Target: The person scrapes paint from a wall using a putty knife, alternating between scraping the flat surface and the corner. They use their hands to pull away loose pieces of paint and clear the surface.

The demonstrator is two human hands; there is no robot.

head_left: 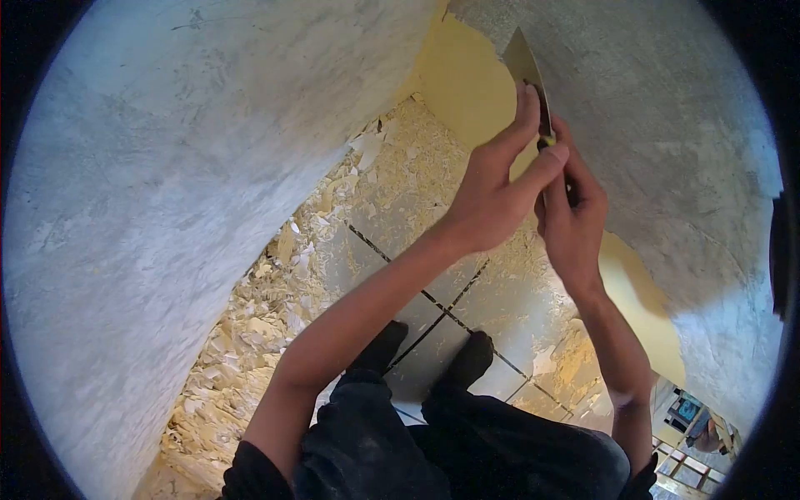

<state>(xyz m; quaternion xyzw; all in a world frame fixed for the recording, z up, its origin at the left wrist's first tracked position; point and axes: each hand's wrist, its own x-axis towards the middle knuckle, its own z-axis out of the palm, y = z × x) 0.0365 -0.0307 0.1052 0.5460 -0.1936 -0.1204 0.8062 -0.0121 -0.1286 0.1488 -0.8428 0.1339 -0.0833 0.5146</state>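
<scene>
A scraper (522, 62) with a wide metal blade points up and away from me, its edge at the grey wall near the border of the yellow paint. My right hand (577, 212) is closed around its dark handle, most of which the fingers hide. My left hand (497, 192) is also closed on the tool, its fingertips pressed along the blade and its thumb lying over the handle beside my right hand. A patch of yellow paint (462, 75) covers the lower wall just left of the blade.
A pale, rough wall (183, 167) rises on the left, and a bare grey wall (667, 150) on the right. Paint flakes (250, 333) heap along the left wall's foot and scatter over the tiled floor (400, 242). My feet (468, 358) stand on the tiles.
</scene>
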